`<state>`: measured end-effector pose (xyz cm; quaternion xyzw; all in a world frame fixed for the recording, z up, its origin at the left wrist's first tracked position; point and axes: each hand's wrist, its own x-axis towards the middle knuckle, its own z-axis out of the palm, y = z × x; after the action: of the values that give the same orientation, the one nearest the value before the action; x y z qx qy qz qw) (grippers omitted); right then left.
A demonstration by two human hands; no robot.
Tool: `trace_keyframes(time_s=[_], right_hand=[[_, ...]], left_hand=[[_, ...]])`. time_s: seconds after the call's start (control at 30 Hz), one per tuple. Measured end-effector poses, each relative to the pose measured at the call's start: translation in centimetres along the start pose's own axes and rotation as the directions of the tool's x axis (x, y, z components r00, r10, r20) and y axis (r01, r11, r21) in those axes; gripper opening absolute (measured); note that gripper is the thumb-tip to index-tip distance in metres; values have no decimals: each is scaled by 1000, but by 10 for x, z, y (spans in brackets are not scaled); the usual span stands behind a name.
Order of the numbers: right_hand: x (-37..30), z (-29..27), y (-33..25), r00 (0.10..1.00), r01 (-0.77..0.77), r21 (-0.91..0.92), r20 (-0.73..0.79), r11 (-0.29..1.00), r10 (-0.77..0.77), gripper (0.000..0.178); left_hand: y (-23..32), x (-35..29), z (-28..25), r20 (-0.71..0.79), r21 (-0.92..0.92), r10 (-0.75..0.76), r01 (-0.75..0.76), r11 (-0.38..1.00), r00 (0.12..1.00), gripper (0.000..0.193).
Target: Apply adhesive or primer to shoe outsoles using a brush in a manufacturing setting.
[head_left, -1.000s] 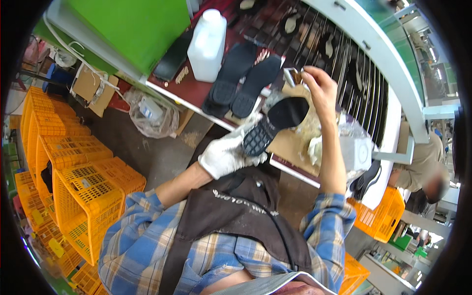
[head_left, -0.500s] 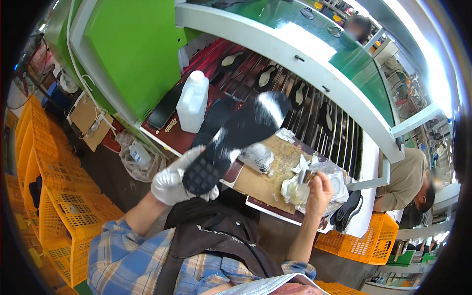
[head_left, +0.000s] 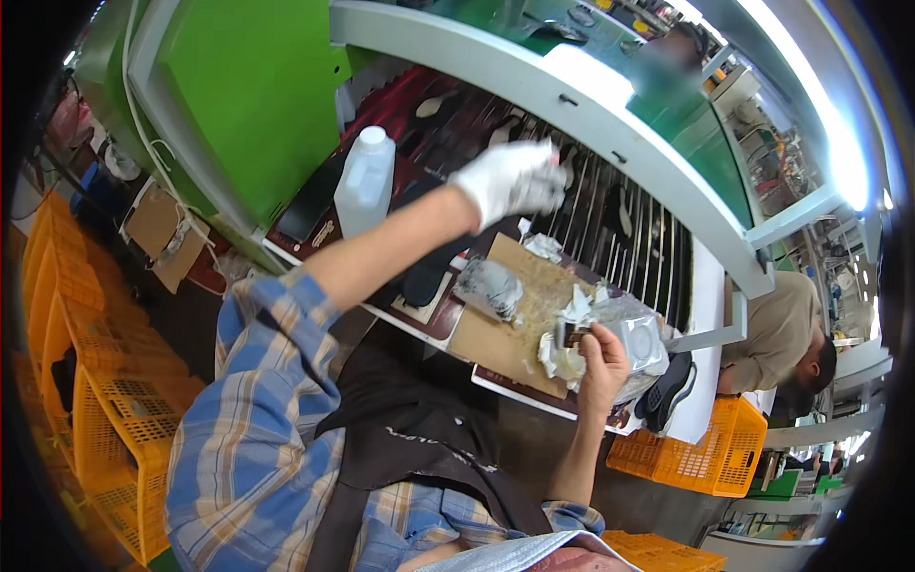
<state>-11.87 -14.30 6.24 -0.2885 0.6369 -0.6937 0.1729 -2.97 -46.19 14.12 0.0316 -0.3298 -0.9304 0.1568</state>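
Note:
My left hand (head_left: 515, 181), in a white glove, reaches far forward over the slatted rack (head_left: 658, 267). Its fingers are curled and smeared by motion, so whether they hold anything is unclear. Under that forearm lie black shoe parts (head_left: 425, 278), partly covered. My bare right hand (head_left: 602, 362) pinches a small flat brush-like tool (head_left: 575, 334) over crumpled whitish wrapping (head_left: 558, 357). Beside it is a plastic-wrapped tub (head_left: 640, 338). A grey-white wrapped bundle (head_left: 489, 289) rests on the stained cardboard (head_left: 505, 338). Black soles with pale middles, one of them a sole (head_left: 434, 103), lie on the rack.
A white plastic jug (head_left: 366, 181) stands left of my forearm. A pale metal beam (head_left: 534, 71) crosses above the rack. At right are a black shoe (head_left: 667, 391), an orange crate (head_left: 691, 448) and a seated person (head_left: 777, 329). Orange crates (head_left: 133, 410) stand at left.
My left hand has swung forward and right, from near my body to over the rack. The black sole with white smears is no longer visible in it. My right hand has barely moved.

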Motion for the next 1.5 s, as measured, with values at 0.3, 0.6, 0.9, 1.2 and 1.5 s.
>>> trace_keyframes(time_s=[0.3,0.6,0.9,1.2,1.5], right_hand=[[-10,-35,-2,996,24,-420,-68,907,-58,33],[-16,-32,-13,966,216,-660,38,720,-254,24],[-14,-35,-16,981,57,-778,-73,626,-181,23],[-7,-20,4,971,134,-950,70,281,-228,21],[-6,-13,16,994,51,-985,34,162,-107,17]], left_hand=[[-96,-188,-53,86,996,614,-91,-24,784,19],[-120,-219,-68,133,835,648,267,-481,750,61],[-93,-195,-115,-98,856,667,404,-321,739,54],[-97,-189,-90,188,788,661,289,-543,727,54],[-88,-182,-100,60,696,623,415,-586,780,56]])
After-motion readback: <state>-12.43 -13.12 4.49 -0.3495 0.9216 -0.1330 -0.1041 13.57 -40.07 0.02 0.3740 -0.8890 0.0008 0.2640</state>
